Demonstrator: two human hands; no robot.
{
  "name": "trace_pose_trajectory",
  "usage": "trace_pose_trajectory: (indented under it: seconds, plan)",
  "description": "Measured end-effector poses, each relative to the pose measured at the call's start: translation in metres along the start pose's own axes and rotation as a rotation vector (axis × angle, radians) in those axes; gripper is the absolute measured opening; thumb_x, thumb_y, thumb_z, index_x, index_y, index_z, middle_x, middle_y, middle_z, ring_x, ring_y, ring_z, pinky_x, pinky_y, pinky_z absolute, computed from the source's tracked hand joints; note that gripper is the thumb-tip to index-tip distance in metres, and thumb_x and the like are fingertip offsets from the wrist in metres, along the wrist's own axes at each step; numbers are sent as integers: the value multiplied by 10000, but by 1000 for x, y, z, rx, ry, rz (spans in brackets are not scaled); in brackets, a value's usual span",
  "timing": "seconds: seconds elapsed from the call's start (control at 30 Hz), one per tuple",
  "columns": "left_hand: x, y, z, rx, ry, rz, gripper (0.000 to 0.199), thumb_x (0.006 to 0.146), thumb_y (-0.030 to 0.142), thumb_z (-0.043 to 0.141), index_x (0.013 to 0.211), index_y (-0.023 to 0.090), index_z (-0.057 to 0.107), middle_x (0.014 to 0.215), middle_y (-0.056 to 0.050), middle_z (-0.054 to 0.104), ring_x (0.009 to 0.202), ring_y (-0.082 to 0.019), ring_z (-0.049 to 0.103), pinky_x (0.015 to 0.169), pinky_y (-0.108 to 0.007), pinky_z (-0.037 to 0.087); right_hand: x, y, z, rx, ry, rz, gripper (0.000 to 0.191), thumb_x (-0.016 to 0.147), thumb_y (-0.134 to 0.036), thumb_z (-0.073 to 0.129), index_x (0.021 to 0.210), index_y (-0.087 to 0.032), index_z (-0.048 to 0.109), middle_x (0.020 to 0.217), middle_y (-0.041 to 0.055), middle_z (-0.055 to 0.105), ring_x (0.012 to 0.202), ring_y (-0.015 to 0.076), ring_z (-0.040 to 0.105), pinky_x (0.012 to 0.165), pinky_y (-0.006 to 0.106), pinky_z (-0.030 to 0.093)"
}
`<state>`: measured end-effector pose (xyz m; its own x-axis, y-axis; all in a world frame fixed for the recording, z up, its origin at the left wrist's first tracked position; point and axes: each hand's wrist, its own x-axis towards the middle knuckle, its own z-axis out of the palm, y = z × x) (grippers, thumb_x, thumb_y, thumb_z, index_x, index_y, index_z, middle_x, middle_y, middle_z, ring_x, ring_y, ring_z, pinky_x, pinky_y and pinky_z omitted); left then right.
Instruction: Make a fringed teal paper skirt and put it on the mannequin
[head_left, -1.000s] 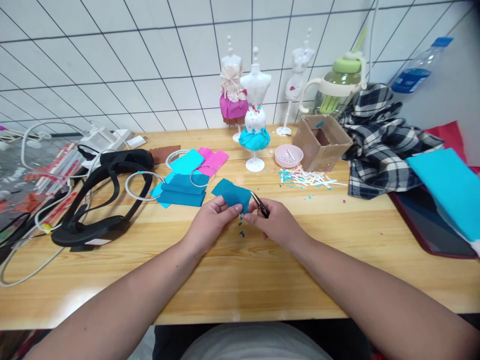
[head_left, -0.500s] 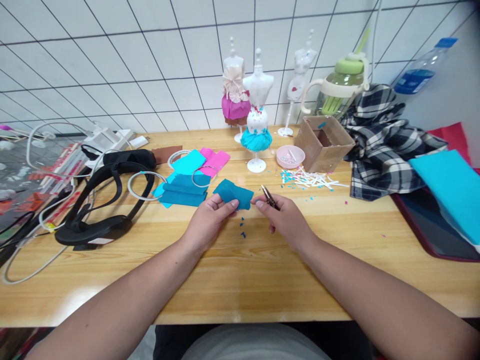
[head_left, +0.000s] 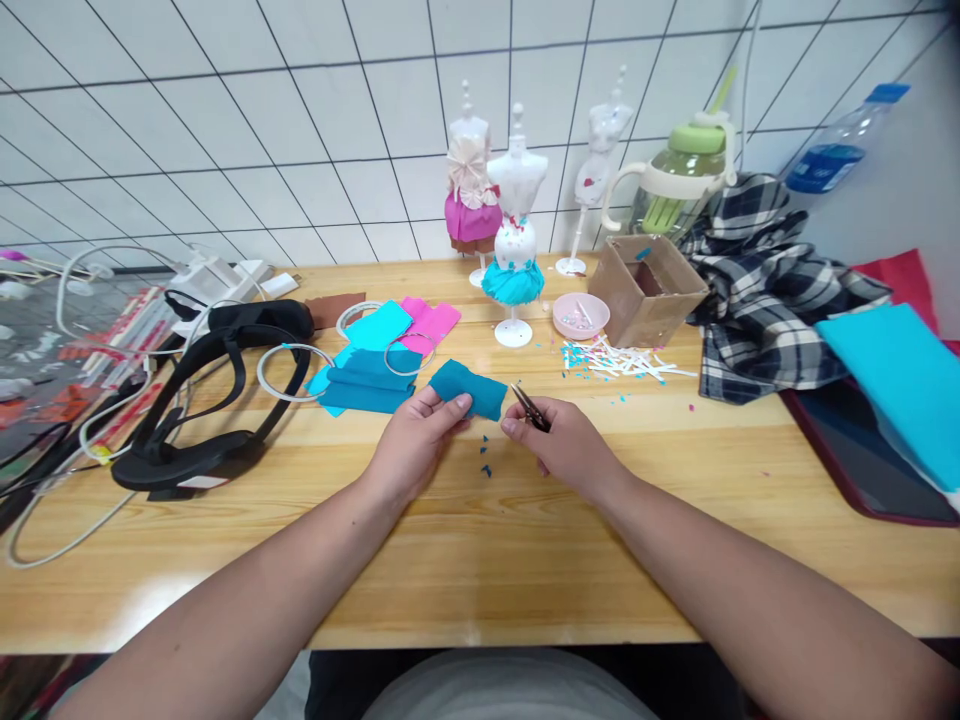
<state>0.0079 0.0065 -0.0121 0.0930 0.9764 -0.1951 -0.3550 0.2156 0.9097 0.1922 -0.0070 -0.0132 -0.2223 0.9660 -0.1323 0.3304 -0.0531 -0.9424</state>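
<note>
My left hand (head_left: 421,436) pinches a small teal piece of crepe paper (head_left: 480,389) between thumb and fingers, above the table. My right hand (head_left: 564,440) is closed around dark thread snips (head_left: 531,408), whose pointed blades stand slightly apart close to the paper's right edge. A few teal scraps (head_left: 486,470) lie on the wood below the paper. Folded teal crepe paper (head_left: 367,382) rests left of my hands, beside a light blue piece (head_left: 379,324) and a pink one (head_left: 430,322). Straight behind, a white mini mannequin (head_left: 517,180) wears a blue ruffled skirt (head_left: 513,283).
Two more mannequins stand behind. A pink bowl (head_left: 581,316), a cardboard box (head_left: 649,310) and white paper strips (head_left: 637,362) sit to the right, near a plaid cloth (head_left: 765,290) and jug (head_left: 679,180). A black headset (head_left: 202,460), wire rings (head_left: 274,385) and cables occupy the left.
The snips have turned in my right hand, their tips now pointing more to the left with the blades visibly apart. The teal paper has flattened out slightly; my left hand barely moved.
</note>
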Motion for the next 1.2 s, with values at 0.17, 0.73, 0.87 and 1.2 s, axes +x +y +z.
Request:
trace_pose_trajectory:
  seconds: [0.17,0.73,0.87,1.2]
  plan:
    - [5,10,-5,-117,214,74,245,651,250,839,732,186,616,724,40,671,715,-100,635,712,-210,509,-10,-5,10,-432,-146,-333,149,876,-233,539,921,-206,678,937,39,721,848,193,641,737,295,452]
    - [24,16,-27,-332,1,-261,139,766,186,726,770,166,589,1166,-131,691,1206,-226,601,1004,-320,481,-3,-4,-15,385,-263,116,344,901,-389,538,1200,-229,596,1266,104,648,968,229,693,750,371,555]
    - [27,17,-31,-308,53,-215,162,752,192,745,811,174,595,1143,-123,707,1220,-216,593,1025,-314,458,-8,-2,19,753,-713,329,373,787,-451,710,1021,-167,646,1288,143,627,1130,241,644,941,385,496]
    - [21,17,-24,-238,53,-144,224,727,147,757,716,176,535,1104,-91,724,1180,-199,616,1006,-300,474,15,8,-30,700,0,-12,289,811,-464,680,960,-235,587,1274,87,652,1182,233,615,1012,421,451]
